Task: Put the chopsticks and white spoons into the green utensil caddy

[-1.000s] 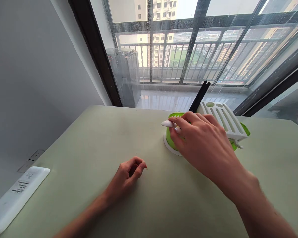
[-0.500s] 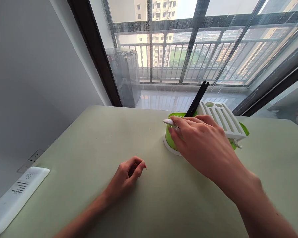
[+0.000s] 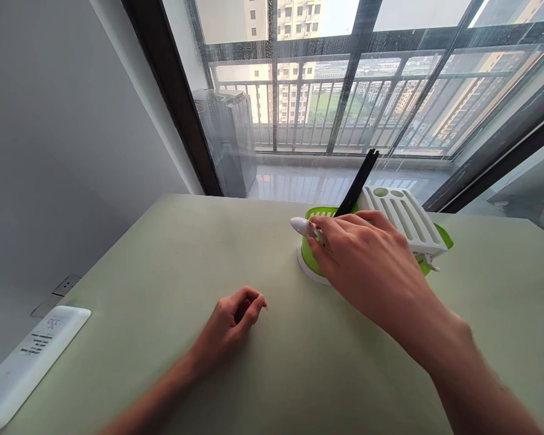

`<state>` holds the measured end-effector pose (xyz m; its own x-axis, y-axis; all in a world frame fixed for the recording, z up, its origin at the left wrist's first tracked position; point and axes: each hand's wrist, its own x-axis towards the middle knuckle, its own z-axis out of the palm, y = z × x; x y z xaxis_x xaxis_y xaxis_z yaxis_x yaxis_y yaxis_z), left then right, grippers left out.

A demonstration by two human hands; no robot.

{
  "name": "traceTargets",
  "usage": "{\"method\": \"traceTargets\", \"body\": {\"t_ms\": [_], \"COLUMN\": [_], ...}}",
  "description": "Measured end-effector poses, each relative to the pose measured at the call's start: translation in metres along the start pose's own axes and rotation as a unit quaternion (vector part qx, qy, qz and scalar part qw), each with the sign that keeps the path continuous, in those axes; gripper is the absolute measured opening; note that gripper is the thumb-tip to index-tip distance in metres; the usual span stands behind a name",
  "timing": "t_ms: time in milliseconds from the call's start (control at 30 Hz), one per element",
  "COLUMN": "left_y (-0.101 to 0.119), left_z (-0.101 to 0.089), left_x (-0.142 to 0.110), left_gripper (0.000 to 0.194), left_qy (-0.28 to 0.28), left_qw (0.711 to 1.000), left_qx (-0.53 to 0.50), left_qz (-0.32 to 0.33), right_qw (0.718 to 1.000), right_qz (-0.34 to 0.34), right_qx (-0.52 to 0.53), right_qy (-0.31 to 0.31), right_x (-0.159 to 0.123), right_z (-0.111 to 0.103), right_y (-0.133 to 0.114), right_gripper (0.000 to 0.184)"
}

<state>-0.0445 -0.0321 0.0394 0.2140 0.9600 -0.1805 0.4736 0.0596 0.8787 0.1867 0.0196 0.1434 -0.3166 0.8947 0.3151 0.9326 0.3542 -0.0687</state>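
Note:
My right hand (image 3: pixel 367 254) is closed in a pinch on a white spoon (image 3: pixel 301 226), whose rounded bowl sticks out to the left of the fingertips. It hovers over the front of a green and white utensil holder (image 3: pixel 312 260), hiding much of it. Black chopsticks (image 3: pixel 357 181) lean out of the holder's green basket part, just behind my fingers. To the right is the holder's white slotted top (image 3: pixel 405 217), with round holes at its back. My left hand (image 3: pixel 233 317) rests on the table, fingers curled and thumb against the index finger, with nothing in it.
A long white object with printed lettering (image 3: pixel 36 353) lies along the left edge of the pale green table (image 3: pixel 172 260). A wall socket (image 3: pixel 66 284) sits beside that edge. Behind the table stands a glass door, with a balcony railing (image 3: pixel 308 103) beyond.
The spoon in my right hand has turned, so more of its bowl shows and it reaches slightly farther left. My left hand has stayed in place.

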Motion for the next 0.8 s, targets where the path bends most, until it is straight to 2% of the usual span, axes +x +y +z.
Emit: {"method": "traceTargets", "body": {"t_ms": [500, 633, 800], "left_y": [-0.001, -0.001, -0.003], "left_z": [0.000, -0.001, 0.000], "left_x": [0.000, 0.000, 0.001], "left_gripper": [0.038, 0.037, 0.032], "left_qy": [-0.005, -0.006, 0.009], "left_qw": [1.000, 1.000, 0.999], "left_qx": [-0.008, -0.012, -0.015], "left_qz": [-0.004, -0.005, 0.027], "right_qw": [0.995, 0.978, 0.944], "right_qz": [-0.020, -0.100, -0.231], "right_qx": [0.075, 0.152, 0.230], "right_qy": [0.068, 0.103, 0.046], "right_x": [-0.002, -0.005, -0.010], "right_z": [0.000, -0.006, -0.003], "right_y": [0.002, -0.011, -0.029], "right_gripper": [0.028, 0.029, 0.024]}}
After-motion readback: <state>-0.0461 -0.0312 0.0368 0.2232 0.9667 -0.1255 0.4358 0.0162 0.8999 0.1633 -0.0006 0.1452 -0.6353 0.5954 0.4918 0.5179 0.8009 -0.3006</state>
